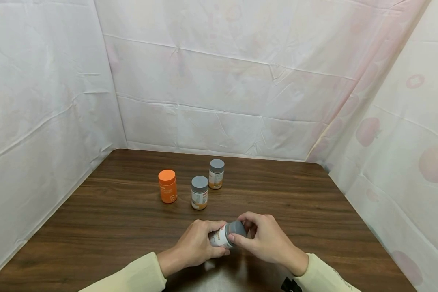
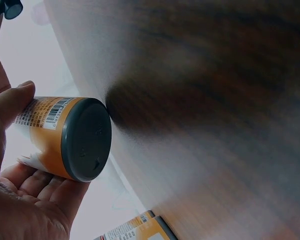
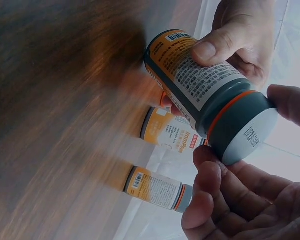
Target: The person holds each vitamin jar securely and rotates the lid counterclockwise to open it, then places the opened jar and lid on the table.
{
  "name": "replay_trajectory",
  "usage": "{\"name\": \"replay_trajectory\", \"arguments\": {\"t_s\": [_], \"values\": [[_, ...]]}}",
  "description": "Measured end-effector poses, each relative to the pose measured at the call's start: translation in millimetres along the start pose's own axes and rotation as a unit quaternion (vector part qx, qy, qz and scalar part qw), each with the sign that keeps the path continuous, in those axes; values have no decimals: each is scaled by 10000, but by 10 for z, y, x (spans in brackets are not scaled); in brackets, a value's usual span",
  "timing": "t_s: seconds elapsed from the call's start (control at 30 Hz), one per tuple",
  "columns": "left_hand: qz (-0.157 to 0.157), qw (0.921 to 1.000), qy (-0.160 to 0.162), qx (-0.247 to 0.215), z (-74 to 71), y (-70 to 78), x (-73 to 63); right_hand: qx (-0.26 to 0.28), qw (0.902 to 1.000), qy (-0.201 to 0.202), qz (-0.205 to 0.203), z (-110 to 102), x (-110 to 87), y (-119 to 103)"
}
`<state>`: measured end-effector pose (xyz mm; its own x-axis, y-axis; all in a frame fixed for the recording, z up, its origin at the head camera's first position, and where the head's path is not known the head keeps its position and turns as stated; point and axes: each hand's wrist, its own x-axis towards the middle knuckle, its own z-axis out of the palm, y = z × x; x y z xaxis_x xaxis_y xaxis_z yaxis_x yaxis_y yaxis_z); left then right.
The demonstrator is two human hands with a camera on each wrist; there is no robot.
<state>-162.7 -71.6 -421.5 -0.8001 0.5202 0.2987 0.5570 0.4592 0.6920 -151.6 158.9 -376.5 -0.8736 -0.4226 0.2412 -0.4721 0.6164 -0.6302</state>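
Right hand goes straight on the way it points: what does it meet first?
The grey cap, which the right hand is touching, on the bottle the left hand grips. Beyond that, probably the left hand; depth is unclear.

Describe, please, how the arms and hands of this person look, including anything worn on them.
The left hand and right hand are bare, with no gloves or rings visible. The left sleeve and right sleeve are long and pale yellow-green; the right one bears small dark marks, unreadable here. A black object shows beside its cuff.
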Motion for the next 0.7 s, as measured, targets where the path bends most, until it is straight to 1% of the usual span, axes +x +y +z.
{"name": "replay_trajectory", "arguments": {"t_s": [0.2,0.53,0.63,0.7], "values": [[-10,10000,16,46,3,-9,0,58,9989,50,-461,-6,-1,24],[-25,10000,49,65,0,-7,-2,-13,9933,111,-1148,-3,-10,54],[-15,10000,42,47,-1,-6,-2,0,9915,142,-1293,0,-14,50],[-4,10000,39,34,-2,-5,-2,-1,9911,153,-1319,-2,-16,48]]}}
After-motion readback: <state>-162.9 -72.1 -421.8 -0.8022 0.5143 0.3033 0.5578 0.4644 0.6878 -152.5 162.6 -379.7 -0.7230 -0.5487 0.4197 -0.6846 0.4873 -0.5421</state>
